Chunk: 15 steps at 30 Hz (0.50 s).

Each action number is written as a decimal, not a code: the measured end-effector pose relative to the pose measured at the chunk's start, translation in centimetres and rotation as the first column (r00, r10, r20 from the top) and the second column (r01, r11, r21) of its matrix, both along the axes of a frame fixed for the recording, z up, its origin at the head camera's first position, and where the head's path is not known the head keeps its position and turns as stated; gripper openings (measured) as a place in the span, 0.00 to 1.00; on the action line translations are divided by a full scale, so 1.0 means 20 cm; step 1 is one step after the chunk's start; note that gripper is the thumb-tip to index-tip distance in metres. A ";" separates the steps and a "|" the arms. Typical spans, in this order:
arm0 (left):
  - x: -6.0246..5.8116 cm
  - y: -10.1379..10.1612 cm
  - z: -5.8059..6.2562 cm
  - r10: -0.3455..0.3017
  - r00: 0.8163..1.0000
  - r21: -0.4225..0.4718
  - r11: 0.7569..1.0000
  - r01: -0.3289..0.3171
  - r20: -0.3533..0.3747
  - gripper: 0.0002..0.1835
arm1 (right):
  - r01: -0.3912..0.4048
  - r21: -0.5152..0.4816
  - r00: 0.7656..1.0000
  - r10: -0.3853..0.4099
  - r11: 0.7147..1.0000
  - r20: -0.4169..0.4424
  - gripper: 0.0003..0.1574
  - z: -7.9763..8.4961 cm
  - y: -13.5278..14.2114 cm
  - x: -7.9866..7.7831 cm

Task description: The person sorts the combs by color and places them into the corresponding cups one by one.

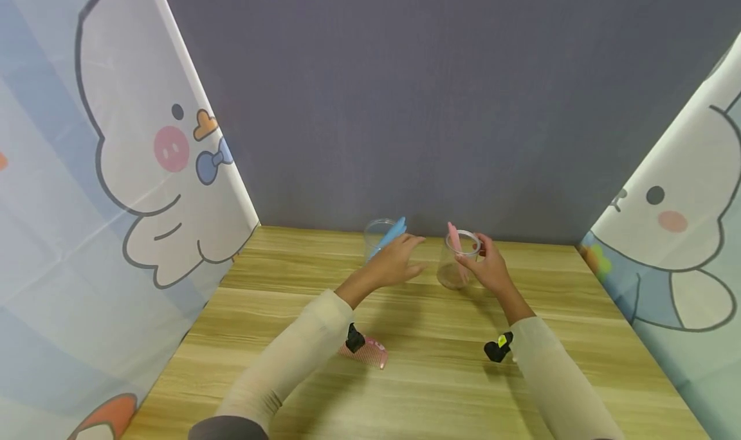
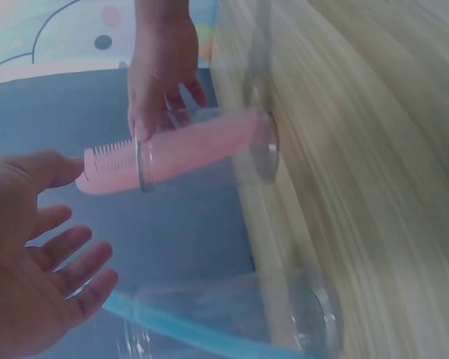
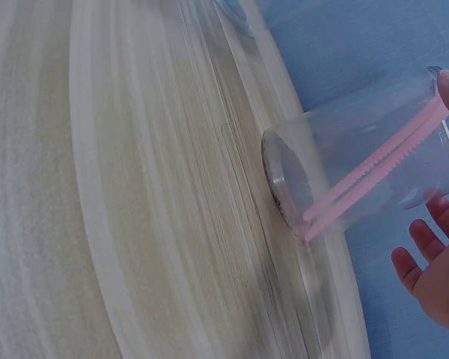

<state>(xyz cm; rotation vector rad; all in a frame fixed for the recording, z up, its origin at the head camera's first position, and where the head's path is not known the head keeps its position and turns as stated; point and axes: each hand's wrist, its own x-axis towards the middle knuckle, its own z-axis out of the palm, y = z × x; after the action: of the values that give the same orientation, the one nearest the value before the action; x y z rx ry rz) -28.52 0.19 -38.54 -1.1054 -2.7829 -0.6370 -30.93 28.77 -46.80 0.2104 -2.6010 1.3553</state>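
Note:
My left hand (image 1: 395, 261) is held with loosely extended fingers beside a clear plastic jar (image 1: 372, 235) that has a blue item (image 1: 396, 231) leaning in it; the hand hides part of both. My right hand (image 1: 491, 267) grips the rim of a second clear jar (image 1: 447, 276), thumb on the near side and fingers across from it. Pink combs (image 3: 374, 168), seemingly two, slant inside this jar with their upper ends above the rim. In the left wrist view, the left thumb appears close to a comb's end; contact cannot be told.
Another pink comb (image 1: 373, 355) lies on the wood-grain table (image 1: 440, 388), partly hidden by the left sleeve and wrist camera. Behind the jars rises a grey wall panel (image 1: 376, 105). Cartoon-printed cloths (image 1: 133, 170) stand at both sides.

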 end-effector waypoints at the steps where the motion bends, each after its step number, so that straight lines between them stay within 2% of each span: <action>1: 0.00 -0.02 -0.01 -0.006 1.000 -0.009 1.000 0.006 0.002 0.33 | 0.000 0.004 1.000 0.000 1.000 0.000 0.52 0.00 0.00 0.00; 5: 0.00 -0.10 -0.05 -0.028 1.000 -0.042 0.999 0.028 0.014 0.33 | 0.006 0.001 1.000 -0.006 1.000 0.003 0.53 0.00 0.00 0.00; 12: 0.02 -0.27 -0.13 -0.024 0.992 -0.039 0.999 0.029 0.121 0.33 | 0.010 0.003 1.000 -0.010 1.000 -0.005 0.53 0.00 -0.01 0.00; 15: 0.02 -0.33 -0.16 -0.028 0.990 -0.041 0.999 0.034 0.140 0.33 | 0.010 0.000 1.000 -0.010 1.000 -0.004 0.53 0.00 0.00 0.00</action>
<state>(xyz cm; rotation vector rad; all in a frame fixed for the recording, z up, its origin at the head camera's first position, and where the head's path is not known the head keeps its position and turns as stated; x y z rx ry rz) -28.08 -6.48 -41.65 -1.1572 -2.9157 -0.6856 -30.99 28.75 -46.83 0.1991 -2.5956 1.3500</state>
